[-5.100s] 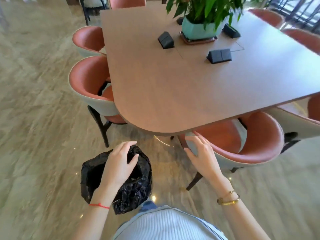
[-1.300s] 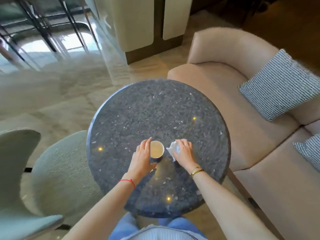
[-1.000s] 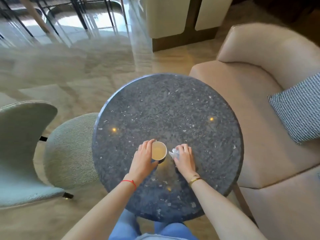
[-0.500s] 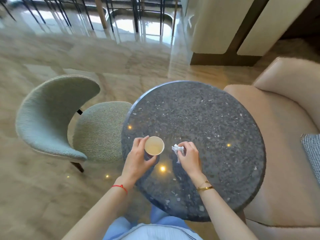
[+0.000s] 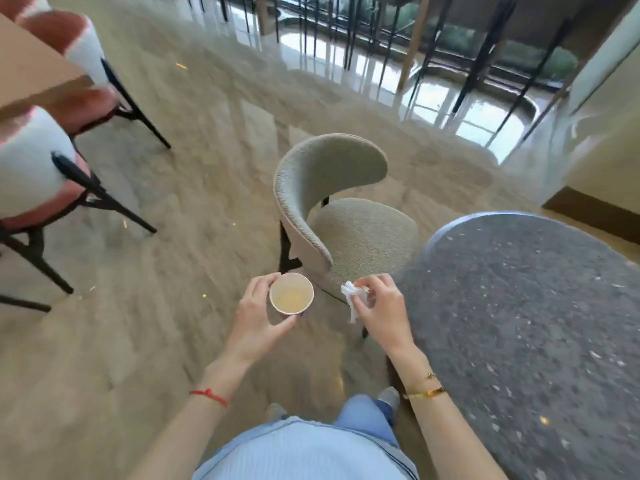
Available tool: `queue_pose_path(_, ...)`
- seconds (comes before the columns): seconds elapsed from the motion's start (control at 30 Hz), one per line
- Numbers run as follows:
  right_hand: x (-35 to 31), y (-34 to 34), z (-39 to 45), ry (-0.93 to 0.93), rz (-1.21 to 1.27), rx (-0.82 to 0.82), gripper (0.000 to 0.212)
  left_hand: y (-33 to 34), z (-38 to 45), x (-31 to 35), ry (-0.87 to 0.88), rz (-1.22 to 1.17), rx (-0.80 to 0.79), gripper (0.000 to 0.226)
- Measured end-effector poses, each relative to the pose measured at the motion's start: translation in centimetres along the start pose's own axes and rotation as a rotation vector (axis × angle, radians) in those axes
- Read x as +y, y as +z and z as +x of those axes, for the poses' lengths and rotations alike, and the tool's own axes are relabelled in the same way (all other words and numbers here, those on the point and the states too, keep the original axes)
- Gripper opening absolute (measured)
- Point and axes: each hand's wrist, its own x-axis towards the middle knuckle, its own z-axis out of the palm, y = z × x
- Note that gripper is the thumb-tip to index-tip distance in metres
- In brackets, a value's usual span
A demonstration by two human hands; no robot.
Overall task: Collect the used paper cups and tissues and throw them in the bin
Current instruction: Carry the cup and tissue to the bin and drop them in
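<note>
One paper cup (image 5: pixel 291 294), upright, gripped from the side in the left hand (image 5: pixel 258 318), fingers and thumb curled round its wall; pale liquid inside. One crumpled white tissue (image 5: pixel 352 298), pinched between thumb and fingertips of the right hand (image 5: pixel 382 310). Both held up over the floor, just beside each other, not touching. No readable print or brand anywhere on cup or tissue. One grey-green upholstered chair (image 5: pixel 332 188) beyond, one speckled dark round table (image 5: pixel 533 306) at right, two pink-seated chairs (image 5: pixel 41 161) far left.
</note>
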Motion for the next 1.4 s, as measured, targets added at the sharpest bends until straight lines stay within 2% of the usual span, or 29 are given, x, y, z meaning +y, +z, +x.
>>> queue_pose_path(0.23,-12.8,11.3,2.3,-0.256,0.035,-0.255,0.014,-13.8,-6.2,-8.0,-0.27,0.024,0.327,0.073)
queue_pose_path(0.43,-23.2,20.7,4.3,-0.477,0.01,-0.508,0.017,-21.9,-10.9,-13.7,-0.475,0.038,0.666,0.072)
queue_pose_path(0.57,-29.8,28.1,5.3,-0.609,0.003,-0.674,0.018,-26.6,-12.8,-18.0,-0.607,0.037,0.83,0.074)
queue_pose_path(0.9,-51.0,48.3,8.0,-0.983,0.004,-0.927,0.02,-42.6,-14.1,-28.5,-0.8,0.123,1.225,0.075)
queue_pose_path(1.13,-65.0,61.4,3.5,-1.232,0.045,-1.118,0.017,-52.0,-18.4,-33.1,-0.957,0.203,1.478,0.076)
queue_pose_path(1.4,-76.2,75.5,-4.7,-1.341,0.081,-1.259,0.016,-62.6,-25.0,-41.3,-1.077,0.235,1.596,0.073)
